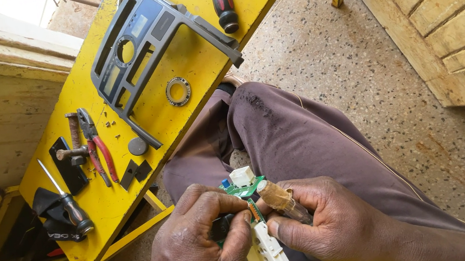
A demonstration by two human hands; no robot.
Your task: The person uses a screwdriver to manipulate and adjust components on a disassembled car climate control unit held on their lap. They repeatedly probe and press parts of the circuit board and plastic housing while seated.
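While my left hand (197, 246) grips the green circuit board (255, 231) over my lap, fingers closed around it, my right hand (321, 228) clamps a wooden-handled tool (280, 200) against the board. Probing seems under way; a steady tip looks needed next. No containers show; pliers (96, 146) lie on the yellow bench (197, 56).

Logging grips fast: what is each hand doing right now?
Left hand: closed on the green circuit board.
Right hand: closed on a wooden-handled tool, held against the board.
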